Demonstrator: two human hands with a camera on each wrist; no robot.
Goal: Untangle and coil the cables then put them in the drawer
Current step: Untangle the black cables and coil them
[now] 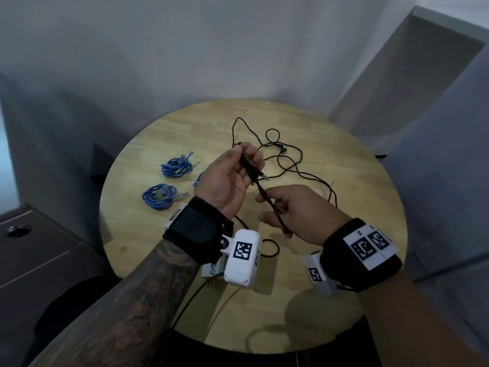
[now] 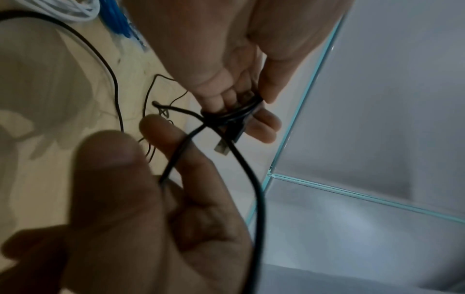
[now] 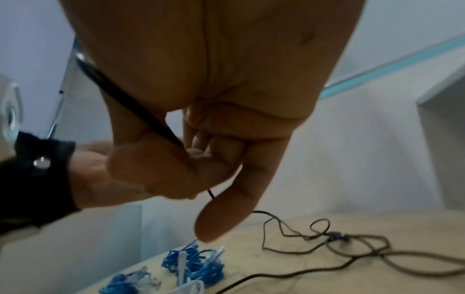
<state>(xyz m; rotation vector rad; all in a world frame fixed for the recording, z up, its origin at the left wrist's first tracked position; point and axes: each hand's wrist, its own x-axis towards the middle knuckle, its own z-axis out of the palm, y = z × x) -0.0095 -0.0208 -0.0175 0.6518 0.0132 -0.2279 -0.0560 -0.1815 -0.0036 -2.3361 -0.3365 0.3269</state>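
1. Left forearm (image 1: 148,284): bare, covered in dark tattoos.
2. Left wrist: a black strap (image 1: 197,231) with a silver stud, carrying a white box (image 1: 242,258) printed with a black square marker.
3. Right wrist: a black band (image 1: 370,258) bearing white plates with black square markers.

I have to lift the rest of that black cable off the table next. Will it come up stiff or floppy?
Probably floppy: the black cable sprawls in loose crossing loops on the table. It likely drags and snags, since strands overlap. Probably light: the left hand and right hand hold its bundled part easily.
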